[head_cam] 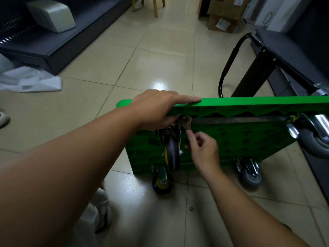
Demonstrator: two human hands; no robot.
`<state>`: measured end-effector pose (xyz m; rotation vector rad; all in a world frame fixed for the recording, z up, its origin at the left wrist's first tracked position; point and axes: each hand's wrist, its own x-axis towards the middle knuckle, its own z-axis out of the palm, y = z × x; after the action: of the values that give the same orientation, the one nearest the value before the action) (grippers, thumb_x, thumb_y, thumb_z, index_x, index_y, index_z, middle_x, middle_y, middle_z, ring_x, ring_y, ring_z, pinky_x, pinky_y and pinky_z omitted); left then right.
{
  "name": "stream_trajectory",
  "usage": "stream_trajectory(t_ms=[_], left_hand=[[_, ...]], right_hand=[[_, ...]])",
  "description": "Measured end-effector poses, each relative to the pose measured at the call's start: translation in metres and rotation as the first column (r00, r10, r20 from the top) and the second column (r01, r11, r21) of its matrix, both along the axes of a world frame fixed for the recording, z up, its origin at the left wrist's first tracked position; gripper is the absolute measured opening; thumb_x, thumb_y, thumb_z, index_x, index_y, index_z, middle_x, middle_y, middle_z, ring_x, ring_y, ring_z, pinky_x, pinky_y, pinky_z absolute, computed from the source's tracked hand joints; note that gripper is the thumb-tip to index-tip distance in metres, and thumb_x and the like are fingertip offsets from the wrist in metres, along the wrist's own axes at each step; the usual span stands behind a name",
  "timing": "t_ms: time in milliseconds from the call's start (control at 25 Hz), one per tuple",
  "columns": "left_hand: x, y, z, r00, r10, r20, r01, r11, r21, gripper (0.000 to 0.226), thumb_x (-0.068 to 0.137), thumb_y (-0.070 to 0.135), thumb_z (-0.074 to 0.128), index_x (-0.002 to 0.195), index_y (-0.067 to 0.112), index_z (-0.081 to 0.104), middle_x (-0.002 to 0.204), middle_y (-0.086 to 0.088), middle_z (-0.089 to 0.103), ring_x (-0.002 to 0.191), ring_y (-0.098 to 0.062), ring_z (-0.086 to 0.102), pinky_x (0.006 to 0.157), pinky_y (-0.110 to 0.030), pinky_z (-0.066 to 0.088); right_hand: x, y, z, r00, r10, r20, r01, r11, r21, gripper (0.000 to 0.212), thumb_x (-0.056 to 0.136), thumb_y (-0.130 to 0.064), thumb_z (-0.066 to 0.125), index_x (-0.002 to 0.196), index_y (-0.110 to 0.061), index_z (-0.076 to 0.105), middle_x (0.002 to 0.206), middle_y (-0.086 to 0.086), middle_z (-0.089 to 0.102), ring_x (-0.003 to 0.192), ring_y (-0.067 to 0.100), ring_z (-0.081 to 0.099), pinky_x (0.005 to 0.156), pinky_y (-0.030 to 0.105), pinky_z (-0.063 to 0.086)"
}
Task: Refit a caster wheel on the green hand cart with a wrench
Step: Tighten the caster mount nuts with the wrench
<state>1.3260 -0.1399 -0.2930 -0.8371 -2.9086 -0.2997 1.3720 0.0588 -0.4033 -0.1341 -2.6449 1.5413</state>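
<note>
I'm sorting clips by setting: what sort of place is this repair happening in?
Indoors, probably an office or storeroom corner rather than a workshop: glossy beige floor tiles, opened cardboard boxes stacked by the far wall, and a low dark sofa with a pale cushion on the left.

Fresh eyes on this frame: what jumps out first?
The green cart stands tipped on its side at centre, underside towards the camera, with the left hand holding its top edge. Just below that, the right hand pinches a wrench set at the mount of the caster wheel near the cart's left end.
</note>
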Motion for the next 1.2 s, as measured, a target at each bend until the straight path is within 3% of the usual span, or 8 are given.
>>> stream_trajectory(t_ms=[80, 160, 280, 440, 600, 800, 1000, 1200], left_hand=[[-0.001, 0.001, 0.001, 1.0, -0.005, -0.005, 0.005, 1.0, 0.001, 0.075, 0.094, 0.035, 0.057, 0.151, 0.063, 0.018, 0.136, 0.009, 0.06, 0.105, -0.024, 0.063, 0.073, -0.041, 0.052], [0.0, 0.001, 0.002, 1.0, -0.003, 0.0, 0.003, 1.0, 0.008, 0.076, 0.094, 0.035, 0.058, 0.151, 0.064, 0.017, 0.135, 0.009, 0.061, 0.1, -0.022, 0.063, 0.072, -0.041, 0.053], [0.002, 0.0, 0.002, 1.0, 0.01, 0.016, -0.01, 1.0, 0.025, 0.077, 0.093, 0.033, 0.058, 0.15, 0.065, 0.018, 0.136, 0.011, 0.06, 0.099, -0.021, 0.063, 0.074, -0.042, 0.054], [0.002, 0.001, 0.001, 1.0, 0.013, 0.02, -0.013, 0.999, 0.033, 0.076, 0.093, 0.034, 0.058, 0.149, 0.066, 0.017, 0.135, 0.011, 0.06, 0.106, -0.024, 0.062, 0.076, -0.04, 0.053], [0.003, 0.003, 0.001, 1.0, 0.021, 0.016, -0.022, 0.999, 0.023, 0.076, 0.093, 0.037, 0.058, 0.148, 0.067, 0.017, 0.135, 0.01, 0.061, 0.107, -0.025, 0.062, 0.075, -0.039, 0.051], [0.003, 0.002, -0.001, 1.0, 0.027, 0.011, -0.027, 1.0, 0.014, 0.077, 0.093, 0.035, 0.059, 0.149, 0.067, 0.015, 0.135, 0.012, 0.06, 0.11, -0.022, 0.062, 0.077, -0.042, 0.054], [0.003, 0.002, 0.0, 1.0, 0.022, 0.016, -0.022, 0.999, 0.028, 0.077, 0.092, 0.034, 0.058, 0.149, 0.067, 0.017, 0.135, 0.012, 0.06, 0.107, -0.022, 0.062, 0.077, -0.042, 0.054], [0.002, 0.001, 0.0, 1.0, 0.015, 0.001, -0.015, 1.0, 0.027, 0.076, 0.094, 0.034, 0.059, 0.15, 0.065, 0.019, 0.135, 0.011, 0.061, 0.101, -0.022, 0.063, 0.073, -0.041, 0.054]], right_hand=[[0.01, -0.021, -0.007, 0.994, 0.066, 0.092, -0.043, 0.97, -0.237, 0.052, 0.097, -0.046, 0.053, 0.066, -0.005, 0.059, 0.055, -0.003, 0.053, 0.05, 0.005, 0.045, 0.05, 0.025, 0.034], [0.018, -0.017, -0.008, 0.987, 0.091, 0.132, -0.05, 0.956, -0.287, 0.056, 0.098, -0.05, 0.048, 0.068, -0.003, 0.058, 0.058, 0.005, 0.05, 0.052, 0.01, 0.045, 0.05, 0.024, 0.034], [0.02, 0.039, -0.005, 0.98, 0.156, 0.126, -0.174, 0.974, 0.145, 0.062, 0.087, -0.066, 0.043, 0.067, -0.009, 0.056, 0.053, 0.0, 0.044, 0.05, 0.013, 0.043, 0.047, 0.027, 0.031], [0.01, 0.092, 0.043, 0.916, 0.371, -0.154, -0.136, 0.648, 0.749, 0.039, 0.087, -0.058, 0.055, 0.082, -0.019, 0.059, 0.064, -0.005, 0.055, 0.065, 0.023, 0.05, 0.059, 0.034, 0.042], [-0.019, 0.072, 0.121, 0.678, 0.646, -0.351, 0.088, 0.402, 0.911, 0.035, 0.091, -0.048, 0.064, 0.082, -0.015, 0.057, 0.066, 0.005, 0.061, 0.06, 0.026, 0.054, 0.071, 0.038, 0.041], [-0.038, 0.052, 0.138, 0.71, 0.65, -0.273, 0.207, 0.177, 0.962, 0.038, 0.091, -0.052, 0.06, 0.085, -0.014, 0.059, 0.07, 0.007, 0.066, 0.063, 0.027, 0.058, 0.076, 0.039, 0.032], [-0.035, 0.049, 0.121, 0.795, 0.517, -0.318, 0.147, 0.343, 0.928, 0.042, 0.088, -0.057, 0.058, 0.082, -0.015, 0.056, 0.065, 0.008, 0.063, 0.058, 0.027, 0.052, 0.071, 0.037, 0.035], [-0.004, 0.037, 0.044, 0.992, 0.024, -0.123, 0.042, 0.863, 0.504, 0.041, 0.087, -0.06, 0.061, 0.078, -0.02, 0.055, 0.065, -0.004, 0.06, 0.064, 0.024, 0.056, 0.056, 0.034, 0.045]])
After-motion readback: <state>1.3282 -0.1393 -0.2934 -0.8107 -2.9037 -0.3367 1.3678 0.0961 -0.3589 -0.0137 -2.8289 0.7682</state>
